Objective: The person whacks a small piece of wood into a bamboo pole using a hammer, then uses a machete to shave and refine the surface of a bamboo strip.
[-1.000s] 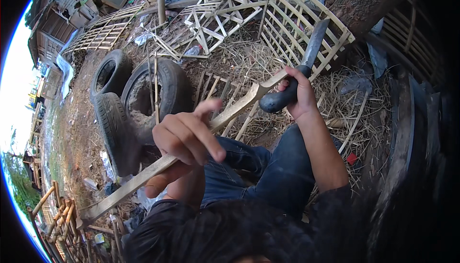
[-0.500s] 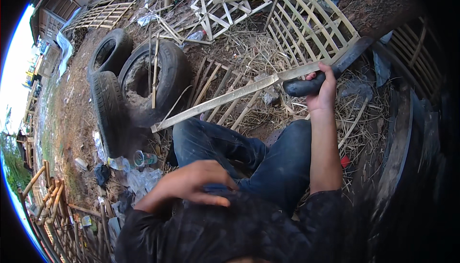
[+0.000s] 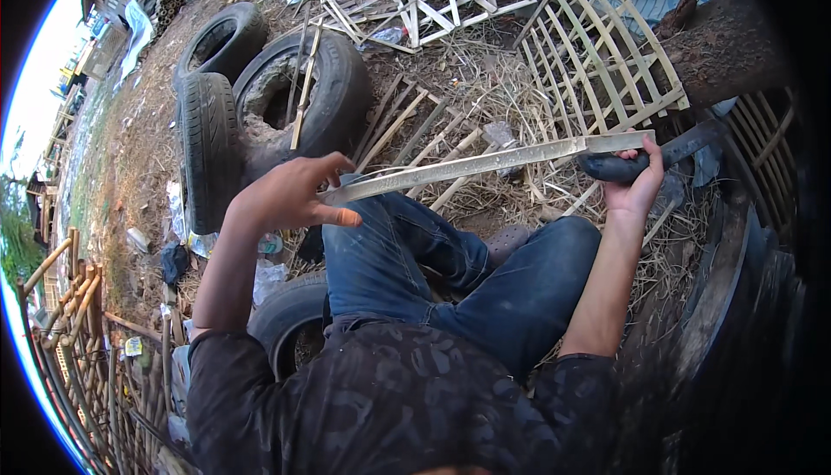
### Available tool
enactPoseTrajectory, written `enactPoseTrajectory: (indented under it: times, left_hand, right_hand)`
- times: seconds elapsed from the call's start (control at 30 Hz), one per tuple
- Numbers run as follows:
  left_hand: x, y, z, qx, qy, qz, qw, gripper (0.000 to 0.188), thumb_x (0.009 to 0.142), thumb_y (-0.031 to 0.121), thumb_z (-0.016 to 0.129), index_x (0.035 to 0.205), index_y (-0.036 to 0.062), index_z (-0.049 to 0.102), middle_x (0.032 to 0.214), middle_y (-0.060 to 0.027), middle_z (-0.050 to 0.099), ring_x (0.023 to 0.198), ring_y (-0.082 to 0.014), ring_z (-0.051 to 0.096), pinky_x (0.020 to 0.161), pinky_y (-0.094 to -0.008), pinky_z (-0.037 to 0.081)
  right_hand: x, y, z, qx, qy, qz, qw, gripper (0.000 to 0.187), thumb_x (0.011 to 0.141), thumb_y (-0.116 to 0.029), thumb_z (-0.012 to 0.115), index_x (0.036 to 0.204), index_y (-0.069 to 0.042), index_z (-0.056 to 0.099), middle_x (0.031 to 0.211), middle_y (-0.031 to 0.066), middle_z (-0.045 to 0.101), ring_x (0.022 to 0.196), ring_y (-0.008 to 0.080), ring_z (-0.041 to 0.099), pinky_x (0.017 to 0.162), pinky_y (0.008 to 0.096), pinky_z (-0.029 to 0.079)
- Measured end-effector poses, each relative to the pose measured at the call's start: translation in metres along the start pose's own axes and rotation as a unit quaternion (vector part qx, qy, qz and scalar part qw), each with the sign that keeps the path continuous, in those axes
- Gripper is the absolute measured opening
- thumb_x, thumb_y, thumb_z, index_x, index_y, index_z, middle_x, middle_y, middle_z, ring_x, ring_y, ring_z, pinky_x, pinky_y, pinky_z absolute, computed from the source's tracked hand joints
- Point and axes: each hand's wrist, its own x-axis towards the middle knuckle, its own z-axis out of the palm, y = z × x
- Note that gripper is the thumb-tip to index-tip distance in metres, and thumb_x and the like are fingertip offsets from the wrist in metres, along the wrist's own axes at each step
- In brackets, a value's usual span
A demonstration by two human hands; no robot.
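Observation:
My right hand (image 3: pixel 636 182) is closed round the black handle of a machete (image 3: pixel 697 139), whose dark blade points away to the upper right. The same hand pinches one end of a long, pale bamboo strip (image 3: pixel 485 164), which slants across above my knees. By the strip's left end is my left hand (image 3: pixel 290 191), fingers and thumb spread, the thumb tip orange. It appears apart from the strip, though the far fingers are partly hidden.
Old tyres (image 3: pixel 299 94) lie at the left, with another tyre (image 3: pixel 290 306) beside my left side. Woven bamboo panels (image 3: pixel 606 51) stand ahead, near a thick log (image 3: pixel 723 38). Bamboo offcuts (image 3: pixel 389 129) and shavings litter the ground. A pole fence (image 3: pixel 86 336) is at lower left.
My left hand has risen from near my lap to the strip's left end, fingers spreading. My right hand, with machete and strip, has shifted right and slightly lower in view. The view has shifted too.

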Motion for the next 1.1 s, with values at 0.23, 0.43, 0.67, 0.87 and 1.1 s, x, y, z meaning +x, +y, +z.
enactPoseTrajectory:
  times: [0.23,0.43,0.67,0.87,1.1]
  left_hand:
    - [0.038,-0.006,0.003,-0.056,-0.029,0.105,0.992,0.046,0.086,0.038,0.067,0.111,-0.0001,0.06,0.088,-0.0136,0.069,0.078,-0.021,0.067,0.072,-0.0306,0.053]
    - [0.038,-0.032,-0.003,-0.27,0.013,0.083,0.959,0.03,0.086,0.008,0.066,0.113,-0.0013,0.058,0.083,-0.0095,0.068,0.076,-0.0123,0.066,0.07,-0.0253,0.051]
    - [0.025,-0.128,0.005,-0.693,0.333,0.157,0.62,0.035,0.091,0.009,0.059,0.121,0.0042,0.043,0.09,-0.0086,0.059,0.078,-0.018,0.063,0.079,-0.0391,0.057]
    - [0.005,-0.16,0.012,-0.709,0.518,0.157,0.453,0.023,0.091,0.007,0.058,0.111,0.0052,0.048,0.088,-0.0063,0.06,0.077,-0.0188,0.063,0.084,-0.0404,0.056]
    - [-0.022,-0.191,0.002,-0.51,0.643,0.112,0.56,0.039,0.089,0.007,0.063,0.121,0.0061,0.041,0.09,-0.0104,0.063,0.079,-0.0177,0.064,0.076,-0.0321,0.055]
  right_hand:
    - [0.005,0.005,-0.002,-0.03,-0.024,-0.004,0.999,0.03,0.079,-0.013,0.065,0.103,0.0,0.051,0.097,0.011,0.057,0.064,0.0085,0.049,0.062,0.0214,0.046]
    - [0.007,-0.001,-0.009,-0.025,-0.015,0.004,1.0,0.031,0.079,-0.013,0.065,0.101,0.004,0.052,0.079,0.003,0.054,0.061,0.0081,0.05,0.062,0.0214,0.047]
    - [0.014,-0.001,-0.017,-0.016,-0.019,-0.008,1.0,0.035,0.08,-0.011,0.065,0.107,0.007,0.051,0.079,0.0042,0.053,0.064,0.0093,0.05,0.065,0.0219,0.047]
    - [0.015,0.003,-0.019,-0.022,-0.018,-0.011,1.0,0.039,0.082,-0.011,0.064,0.111,0.01,0.051,0.076,0.0031,0.051,0.064,0.0091,0.05,0.066,0.0213,0.047]
    - [0.019,-0.01,-0.025,-0.029,-0.002,-0.042,0.999,0.042,0.082,-0.011,0.064,0.114,0.011,0.049,0.079,0.0039,0.052,0.065,0.0092,0.05,0.066,0.0217,0.047]
